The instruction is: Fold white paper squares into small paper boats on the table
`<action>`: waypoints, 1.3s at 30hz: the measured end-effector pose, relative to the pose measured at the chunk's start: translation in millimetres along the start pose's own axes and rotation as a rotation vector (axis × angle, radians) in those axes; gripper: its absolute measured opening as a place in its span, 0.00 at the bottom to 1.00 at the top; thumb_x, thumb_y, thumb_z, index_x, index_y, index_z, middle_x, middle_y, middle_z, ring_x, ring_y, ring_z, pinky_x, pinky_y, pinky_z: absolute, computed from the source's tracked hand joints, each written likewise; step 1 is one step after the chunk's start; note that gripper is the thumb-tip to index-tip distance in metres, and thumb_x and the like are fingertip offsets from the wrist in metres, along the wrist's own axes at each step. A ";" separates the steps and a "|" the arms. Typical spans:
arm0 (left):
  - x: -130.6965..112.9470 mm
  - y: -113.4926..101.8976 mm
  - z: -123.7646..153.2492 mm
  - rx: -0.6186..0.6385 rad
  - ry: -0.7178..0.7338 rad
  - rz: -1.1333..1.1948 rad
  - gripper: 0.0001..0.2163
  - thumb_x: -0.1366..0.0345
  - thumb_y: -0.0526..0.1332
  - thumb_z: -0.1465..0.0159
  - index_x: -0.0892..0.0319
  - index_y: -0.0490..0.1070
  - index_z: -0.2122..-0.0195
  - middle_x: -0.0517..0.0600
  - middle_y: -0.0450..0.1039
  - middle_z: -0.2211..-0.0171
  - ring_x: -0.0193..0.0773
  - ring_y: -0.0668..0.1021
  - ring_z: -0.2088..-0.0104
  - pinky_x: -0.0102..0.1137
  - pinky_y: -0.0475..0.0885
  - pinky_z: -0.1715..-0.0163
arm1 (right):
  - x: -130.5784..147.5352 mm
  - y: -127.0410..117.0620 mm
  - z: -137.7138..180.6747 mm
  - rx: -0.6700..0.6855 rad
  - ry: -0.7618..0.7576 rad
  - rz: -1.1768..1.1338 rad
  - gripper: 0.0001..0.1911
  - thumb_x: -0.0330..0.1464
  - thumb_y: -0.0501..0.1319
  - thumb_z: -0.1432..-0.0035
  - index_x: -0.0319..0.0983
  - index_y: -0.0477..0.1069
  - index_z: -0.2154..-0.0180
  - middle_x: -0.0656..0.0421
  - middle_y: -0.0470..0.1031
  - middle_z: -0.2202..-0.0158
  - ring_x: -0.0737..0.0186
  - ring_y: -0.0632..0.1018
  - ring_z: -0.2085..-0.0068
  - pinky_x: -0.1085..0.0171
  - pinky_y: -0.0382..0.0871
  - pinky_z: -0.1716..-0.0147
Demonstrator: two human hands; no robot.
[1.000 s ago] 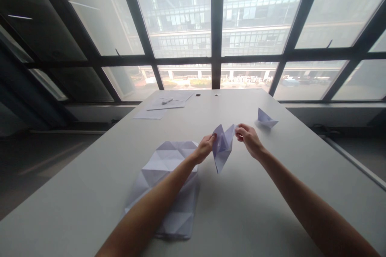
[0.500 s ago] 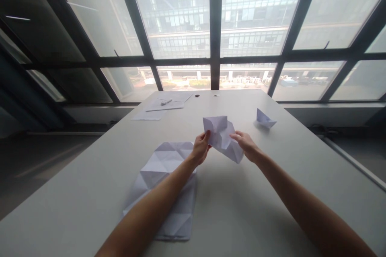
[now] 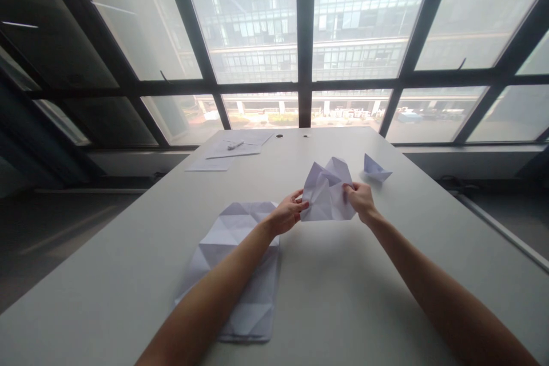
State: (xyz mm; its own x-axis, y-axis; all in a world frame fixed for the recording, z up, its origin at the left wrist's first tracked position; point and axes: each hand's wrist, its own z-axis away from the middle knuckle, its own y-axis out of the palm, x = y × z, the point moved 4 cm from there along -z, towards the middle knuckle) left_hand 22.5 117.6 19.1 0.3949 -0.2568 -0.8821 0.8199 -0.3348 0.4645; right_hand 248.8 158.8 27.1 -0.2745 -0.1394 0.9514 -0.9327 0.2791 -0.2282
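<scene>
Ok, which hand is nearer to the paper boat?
Right. The right hand is just this side of the boat, slightly left; the left hand is farther left, across the held paper.

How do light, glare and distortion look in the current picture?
All in the head view: the windows are bright and hazy, backlighting the scene; the left-hand floor is dark; a soft shadow lies on the table below the held paper, whose folds show; the window bars fan outward toward the top, suggesting wide-angle stretch.
</scene>
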 end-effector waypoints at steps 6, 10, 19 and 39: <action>-6.1 -1.3 0.7 -0.050 -0.017 -0.100 0.17 0.60 0.66 0.39 0.56 0.73 0.50 0.55 0.75 0.53 0.41 0.78 0.59 0.30 0.72 0.64 | 17.8 -13.0 -8.0 0.253 -0.072 -0.050 0.17 0.45 0.63 0.51 0.35 0.74 0.74 0.58 0.73 0.79 0.65 0.70 0.79 0.67 0.61 0.80; -7.9 -0.2 -2.4 -0.098 0.161 -0.255 0.21 0.53 0.70 0.41 0.58 0.74 0.51 0.55 0.76 0.55 0.43 0.77 0.57 0.33 0.71 0.58 | 28.8 -10.3 -2.4 0.444 -0.115 0.089 0.17 0.43 0.63 0.49 0.34 0.76 0.73 0.60 0.71 0.80 0.67 0.66 0.80 0.68 0.55 0.82; -9.1 -30.1 -13.9 -0.459 0.315 0.168 0.14 0.53 0.68 0.38 0.56 0.72 0.59 0.48 0.76 0.64 0.33 0.77 0.65 0.29 0.72 0.62 | 24.7 -17.6 -9.3 0.346 -0.176 0.055 0.18 0.46 0.61 0.48 0.37 0.71 0.76 0.62 0.66 0.83 0.68 0.62 0.80 0.67 0.51 0.82; 9.7 20.5 4.1 0.055 -0.055 0.114 0.19 0.60 0.70 0.39 0.56 0.72 0.49 0.54 0.75 0.55 0.34 0.78 0.65 0.27 0.72 0.67 | 17.2 -4.9 -0.1 0.154 -0.238 0.001 0.19 0.48 0.59 0.44 0.40 0.67 0.75 0.63 0.59 0.83 0.67 0.58 0.79 0.66 0.49 0.80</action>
State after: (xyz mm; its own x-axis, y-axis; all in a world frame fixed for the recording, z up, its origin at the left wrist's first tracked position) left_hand 41.4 104.5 20.4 0.4595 -0.3444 -0.8187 0.7464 -0.3498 0.5661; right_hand 248.7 155.1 44.6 -0.3055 -0.3637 0.8800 -0.9520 0.1343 -0.2750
